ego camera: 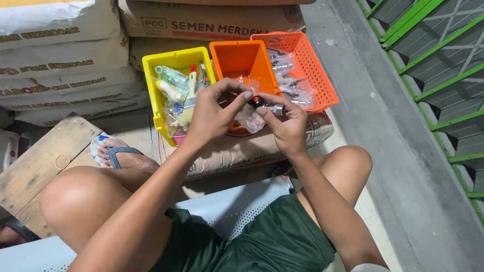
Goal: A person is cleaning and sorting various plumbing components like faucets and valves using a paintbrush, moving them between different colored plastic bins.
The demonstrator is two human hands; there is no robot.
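Note:
My left hand point(214, 112) and my right hand point(286, 126) meet in front of three bins. Between them they hold a small metal tap point(267, 106) with a red and black knob and its clear plastic bag point(250, 120). My left fingers pinch at the knob end and the bag. My right hand grips the chrome body of the tap. Just behind the hands stands an orange bin point(241, 59); its inside is partly hidden by them.
A yellow bin point(151, 80) with tubes and a brush stands left of the orange bin. An orange mesh basket point(312, 65) of bagged metal fittings sits on the right. All rest on stacked cement sacks point(60, 60). A wooden plank point(40, 161) lies under my sandalled foot point(118, 155).

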